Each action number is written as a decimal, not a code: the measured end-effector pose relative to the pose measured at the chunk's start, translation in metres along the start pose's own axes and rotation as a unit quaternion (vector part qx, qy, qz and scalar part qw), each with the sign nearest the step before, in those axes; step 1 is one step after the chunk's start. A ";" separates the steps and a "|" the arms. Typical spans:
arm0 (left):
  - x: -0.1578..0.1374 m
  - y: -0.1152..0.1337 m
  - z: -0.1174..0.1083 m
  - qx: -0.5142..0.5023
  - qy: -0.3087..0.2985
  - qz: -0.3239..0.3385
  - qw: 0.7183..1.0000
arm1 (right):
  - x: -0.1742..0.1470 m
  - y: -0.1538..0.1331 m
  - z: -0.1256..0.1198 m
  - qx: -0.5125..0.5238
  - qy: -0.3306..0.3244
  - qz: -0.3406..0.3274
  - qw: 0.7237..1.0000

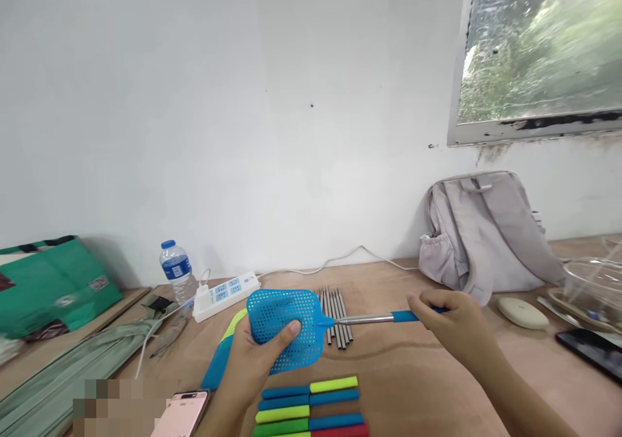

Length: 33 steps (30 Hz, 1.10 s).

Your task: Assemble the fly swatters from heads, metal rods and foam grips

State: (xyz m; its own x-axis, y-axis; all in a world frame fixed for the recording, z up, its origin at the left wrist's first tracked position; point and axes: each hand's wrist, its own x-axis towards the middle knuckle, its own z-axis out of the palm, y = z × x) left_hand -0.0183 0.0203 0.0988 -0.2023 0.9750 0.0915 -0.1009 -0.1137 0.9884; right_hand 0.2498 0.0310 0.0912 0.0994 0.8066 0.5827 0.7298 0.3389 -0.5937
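Observation:
A blue fly swatter [301,304] with a perforated head, a silver metal rod and a blue grip lies level between my hands. My left hand [255,356] pinches the head, its thumb on top of the mesh. The fingers of my right hand [449,310] close around the blue grip at the other end and hide part of it. Behind the rod several loose metal tubes [344,340] lie side by side on the table. Blue and yellow swatter heads [218,359] lie partly behind my left hand. Coloured handle grips [335,398] in blue, yellow, green and red form two columns in front.
A white power strip [226,296] and a water bottle [177,271] stand by the wall. On the left are a green bag [58,288] and a pink-screened phone [182,414]. A grey backpack [486,229], a cream oval case [523,312] and a black phone [590,353] occupy the right.

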 end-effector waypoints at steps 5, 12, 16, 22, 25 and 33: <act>0.003 -0.001 -0.010 0.012 -0.004 0.006 1.000 | 0.000 0.000 0.009 0.017 0.001 -0.019 1.000; 0.009 0.024 -0.042 0.030 0.011 -0.005 0.999 | -0.011 -0.016 -0.001 0.031 -0.184 -0.175 0.967; 0.007 0.039 -0.056 -0.049 -0.059 -0.055 0.996 | -0.028 -0.017 -0.014 -0.049 -0.233 -0.237 0.942; -0.009 0.044 -0.056 -0.063 -0.221 -0.002 0.973 | -0.074 0.054 -0.038 -0.142 -0.135 -0.175 0.965; -0.020 0.049 -0.056 -0.017 -0.178 0.058 0.982 | -0.099 0.107 -0.051 -0.193 -0.099 -0.034 0.976; -0.037 0.060 -0.074 0.131 -0.125 0.203 0.962 | -0.123 0.206 -0.056 -0.317 -0.098 0.077 0.940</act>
State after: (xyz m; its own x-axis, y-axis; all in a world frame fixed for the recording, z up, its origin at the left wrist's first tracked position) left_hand -0.0894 -0.0368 0.1462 0.0712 0.8799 0.4698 0.1925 -0.4743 0.8591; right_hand 0.4253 -0.0254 -0.0717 0.1561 0.9175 0.3658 0.9795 -0.0960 -0.1771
